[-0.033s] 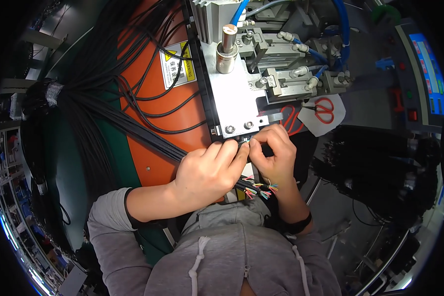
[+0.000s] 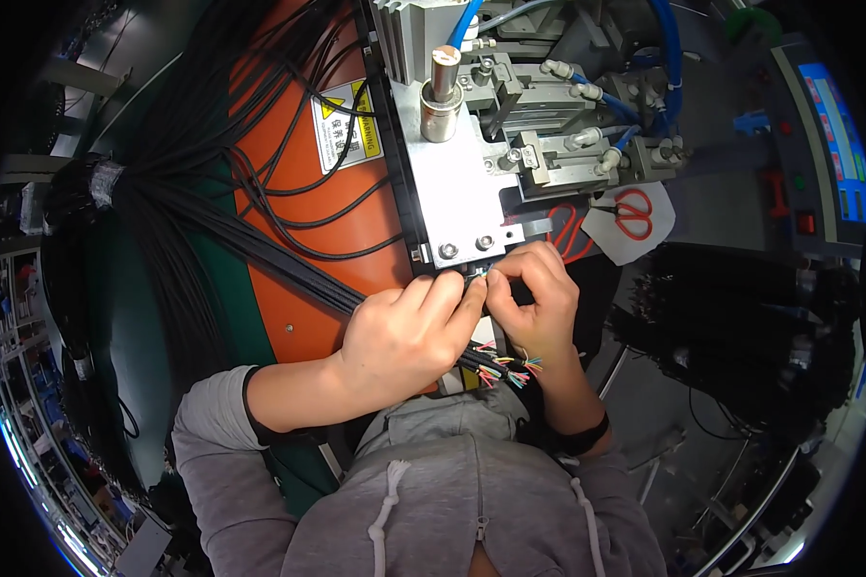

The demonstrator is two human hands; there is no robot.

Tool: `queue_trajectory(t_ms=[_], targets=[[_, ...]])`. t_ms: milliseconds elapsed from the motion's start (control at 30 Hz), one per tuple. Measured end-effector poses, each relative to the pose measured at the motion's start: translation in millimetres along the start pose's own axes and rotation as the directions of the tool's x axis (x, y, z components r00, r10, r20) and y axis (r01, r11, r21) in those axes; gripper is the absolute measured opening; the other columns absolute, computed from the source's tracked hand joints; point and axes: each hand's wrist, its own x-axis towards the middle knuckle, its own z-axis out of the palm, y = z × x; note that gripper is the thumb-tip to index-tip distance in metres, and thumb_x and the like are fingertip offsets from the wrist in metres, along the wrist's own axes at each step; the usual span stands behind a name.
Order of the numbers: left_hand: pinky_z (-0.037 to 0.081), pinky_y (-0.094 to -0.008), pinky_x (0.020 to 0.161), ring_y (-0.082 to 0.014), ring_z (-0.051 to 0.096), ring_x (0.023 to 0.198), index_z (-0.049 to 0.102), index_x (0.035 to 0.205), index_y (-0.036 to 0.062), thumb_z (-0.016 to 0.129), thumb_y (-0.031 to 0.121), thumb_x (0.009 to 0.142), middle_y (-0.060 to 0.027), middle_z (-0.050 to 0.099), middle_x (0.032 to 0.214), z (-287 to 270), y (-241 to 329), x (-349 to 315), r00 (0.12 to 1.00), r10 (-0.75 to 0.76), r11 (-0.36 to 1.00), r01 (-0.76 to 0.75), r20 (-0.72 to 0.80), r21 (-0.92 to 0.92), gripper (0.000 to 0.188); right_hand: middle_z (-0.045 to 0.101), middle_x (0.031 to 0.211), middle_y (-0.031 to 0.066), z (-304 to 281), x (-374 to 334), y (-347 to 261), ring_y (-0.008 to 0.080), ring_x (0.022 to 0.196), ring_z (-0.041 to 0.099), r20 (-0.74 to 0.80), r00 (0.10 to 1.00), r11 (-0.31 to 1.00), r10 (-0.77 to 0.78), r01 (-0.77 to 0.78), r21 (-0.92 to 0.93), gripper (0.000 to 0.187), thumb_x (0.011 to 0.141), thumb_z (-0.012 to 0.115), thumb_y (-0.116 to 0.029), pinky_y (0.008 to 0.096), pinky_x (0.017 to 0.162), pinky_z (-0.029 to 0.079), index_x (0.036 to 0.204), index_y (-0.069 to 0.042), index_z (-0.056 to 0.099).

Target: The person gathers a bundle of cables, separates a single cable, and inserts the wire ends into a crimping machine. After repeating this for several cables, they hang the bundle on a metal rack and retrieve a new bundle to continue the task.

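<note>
— Which is the biggest thing before me?
— Before you stands the metal machine. From its left, the black cables run under your left hand.
— And how are my hands?
— Your left hand and your right hand come together close to the machine's lower edge; each grip is closed, pinching the thin wires at the fingertips.
— What else is small?
— The coloured wire ends, which spread out between your wrists.
</note>
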Motion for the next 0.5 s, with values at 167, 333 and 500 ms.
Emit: queue_trajectory(t_ms=[167,333,500], targets=[[0.037,-0.0225,0.044,-0.0098,0.047,0.057,0.068,0.106,0.0054,0.064,0.007,0.073,0.0,0.041,0.072,-2,0,-2,1.0,-0.008,1.0,0.008,0.023,0.008,0.033,0.053,0.066,0.0081,-1,6,-4,0.0231,0.062,0.051,0.07,0.989,0.991,0.129,-0.131,0.027,0.011,0.07,0.066,0.004,0.0317,0.059,0.041,0.069,-0.001,0.056],[0.038,-0.021,0.045,-0.0091,0.049,0.06,0.068,0.101,0.002,0.062,0.011,0.071,0.0007,0.046,0.074,-7,2,0,0.997,-0.009,0.999,0.005,0.078,0.049,0.032,0.052,0.066,0.0084,-8,3,-7,0.0235,0.062,0.051,0.155,0.98,0.992,0.126,-0.122,-0.034,0.01,0.07,0.065,0.004,0.0307,0.06,0.041,0.071,-0.001,0.056],[0.037,-0.0235,0.044,-0.0103,0.047,0.055,0.069,0.106,0.0079,0.065,0.006,0.073,0.0002,0.039,0.068,-3,0,0,0.999,-0.01,1.0,0.009,0.036,0.021,0.033,0.052,0.068,0.0073,4,-4,2,0.0192,0.062,0.05,0.014,0.996,0.994,0.091,-0.092,0.057,0.009,0.073,0.064,0.003,0.0286,0.06,0.041,0.073,0.0,0.055]])
